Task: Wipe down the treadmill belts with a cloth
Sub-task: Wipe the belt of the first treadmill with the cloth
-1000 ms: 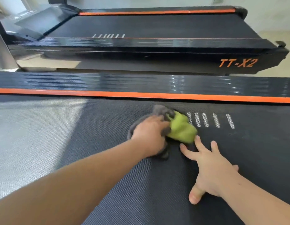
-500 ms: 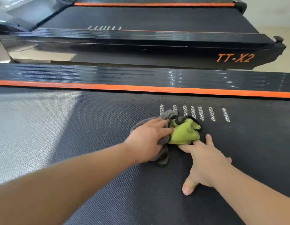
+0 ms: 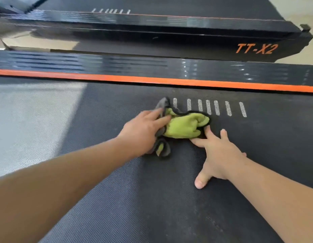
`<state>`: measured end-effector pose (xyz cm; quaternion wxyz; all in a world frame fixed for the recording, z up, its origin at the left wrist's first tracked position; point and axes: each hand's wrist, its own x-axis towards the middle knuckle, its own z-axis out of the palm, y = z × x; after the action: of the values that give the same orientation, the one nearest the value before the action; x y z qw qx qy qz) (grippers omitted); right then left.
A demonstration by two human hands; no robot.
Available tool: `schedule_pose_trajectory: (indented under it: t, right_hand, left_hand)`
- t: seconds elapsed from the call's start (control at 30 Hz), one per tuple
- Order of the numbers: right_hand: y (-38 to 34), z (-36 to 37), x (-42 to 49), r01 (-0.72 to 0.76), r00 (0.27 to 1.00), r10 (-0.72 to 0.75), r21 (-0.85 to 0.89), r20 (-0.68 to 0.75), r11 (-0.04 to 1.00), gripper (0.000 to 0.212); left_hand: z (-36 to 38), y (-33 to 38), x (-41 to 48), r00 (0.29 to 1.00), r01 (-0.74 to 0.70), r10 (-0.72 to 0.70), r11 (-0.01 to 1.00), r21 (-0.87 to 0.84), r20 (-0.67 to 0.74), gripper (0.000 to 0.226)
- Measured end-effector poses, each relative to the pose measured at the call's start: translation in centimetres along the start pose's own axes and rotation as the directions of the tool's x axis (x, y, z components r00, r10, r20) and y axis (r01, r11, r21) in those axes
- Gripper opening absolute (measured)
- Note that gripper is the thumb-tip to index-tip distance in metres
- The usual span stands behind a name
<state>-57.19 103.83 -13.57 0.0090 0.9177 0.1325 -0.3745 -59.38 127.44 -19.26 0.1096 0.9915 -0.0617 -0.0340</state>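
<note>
Left hand [image 3: 145, 130] lies on the green-and-grey cloth [image 3: 184, 127], fingers straight and close together, pressing it onto the near treadmill belt [image 3: 117, 199]; thumb hidden, outline blurred. Right hand [image 3: 220, 155] flat on the belt, fingers spread, two tips at the cloth's edge; forearms cut off by the frame

Gym, two treadmills [image 3: 169, 32] side by side

Pale floor [image 3: 304, 9]; orange TT-X2 lettering [image 3: 254, 49]
</note>
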Motion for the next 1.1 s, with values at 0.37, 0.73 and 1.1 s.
schedule_pose_trajectory:
  t: [0.37,0.73,1.1]
  right_hand:
    - [-0.3,-0.2,-0.3,-0.022,0.999,0.022,0.006,0.024,1.0,0.129]
    - [5.8,3.5,-5.2,-0.084,0.966,0.115,0.142,-0.23,0.986,0.147]
    - [10.2,4.0,-3.7,-0.196,0.978,0.207,0.224,-0.027,0.955,0.147]
  left_hand:
    - [0.0,6.6,-4.1,0.996,-0.001,0.001,1.0,0.001,0.094,0.064]
    - [-3.6,12.4,-3.9,0.848,0.501,-0.466,0.86,-0.096,0.252,0.093]
    - [1.1,10.9,-0.7,0.957,-0.289,0.286,0.952,0.098,0.041,0.045]
